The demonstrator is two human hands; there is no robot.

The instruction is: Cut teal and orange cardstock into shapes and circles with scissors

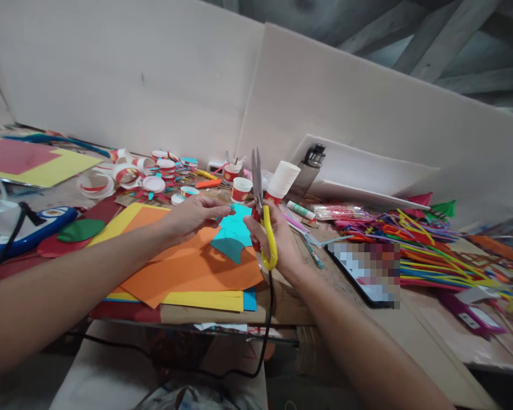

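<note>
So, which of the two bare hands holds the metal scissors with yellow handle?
The right hand: the scissors point upward from its grip, while the left hand has none.

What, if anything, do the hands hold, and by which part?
The right hand holds scissors by the handles; the left hand, apparently a small teal piece, part unclear.

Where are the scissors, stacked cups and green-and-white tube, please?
Scissors [266,221]: head view, upper part of the yellow handle.
Stacked cups [284,177]: head view, side of the white stack.
Green-and-white tube [300,210]: head view, middle of its body.
</note>
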